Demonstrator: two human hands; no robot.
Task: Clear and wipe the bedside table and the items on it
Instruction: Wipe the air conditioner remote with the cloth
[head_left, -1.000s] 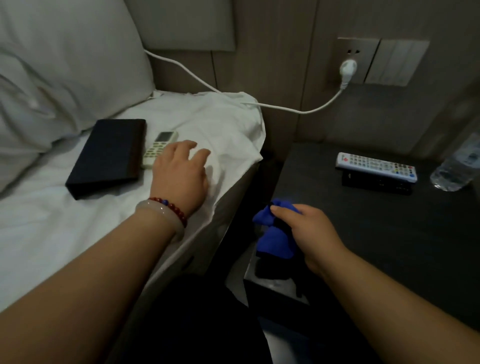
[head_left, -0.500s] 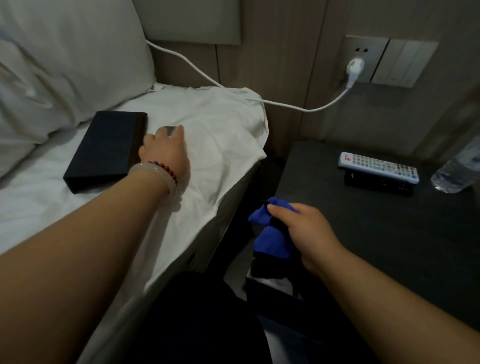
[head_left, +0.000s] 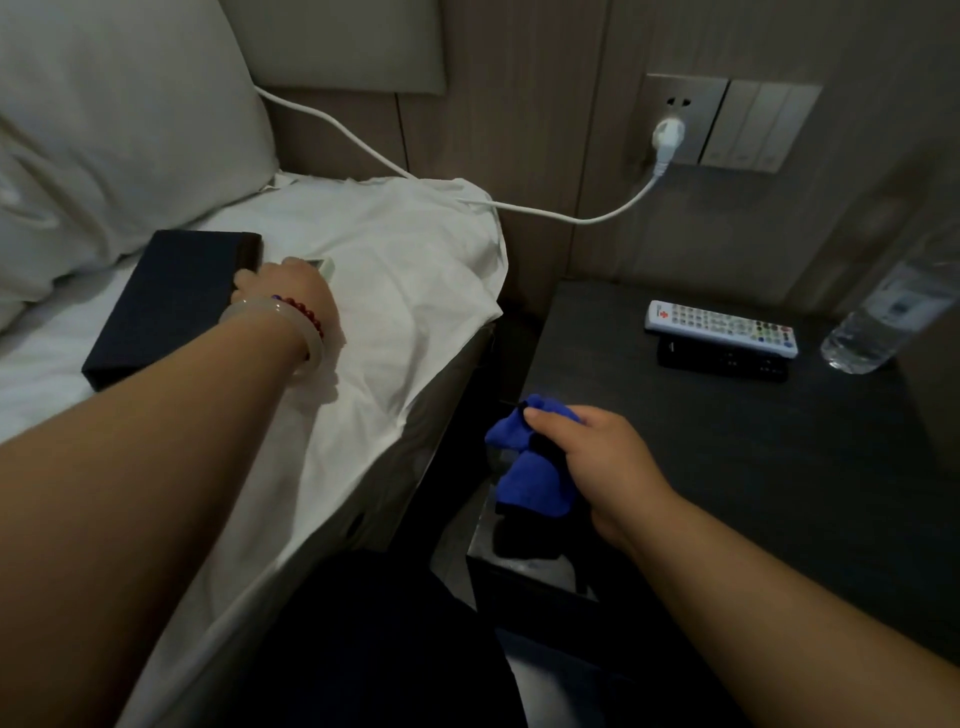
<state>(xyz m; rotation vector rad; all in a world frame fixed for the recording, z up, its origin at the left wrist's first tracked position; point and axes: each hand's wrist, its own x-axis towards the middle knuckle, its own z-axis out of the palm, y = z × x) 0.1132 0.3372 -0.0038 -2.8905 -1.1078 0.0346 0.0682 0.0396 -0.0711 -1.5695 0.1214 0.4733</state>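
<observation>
- Far left: pillow, with a dark flat box lying on the bed sheet in front of it.
- Left hand is over a small white remote on the sheet, just beside the box. The fingers are hidden behind the back of the hand, so I can't tell if they pinch the remote or lie loose on it.
- White cable runs across the bed corner to the wall plug. It hangs clear of the table; don't snag it.
- Right hand is at the near left corner of the bedside table, fingers curled round a bunched blue cloth, thumb pressed on top.
- Not yet cleared: long white remote stacked on a black remote at the back of the table, and a water bottle near them at the far right.
- My read: clearing is about half done and the tabletop isn't wiped yet.
- To do this step well:
  - Leave the small remote flat next to the box, away from the bed edge.
  - Lift the stacked pair together from below so the top one doesn't slide off.
  - Take the bottle by its body, since it looks light and tippy.
  - Open the cloth flat before wiping, then go back to front.
</observation>
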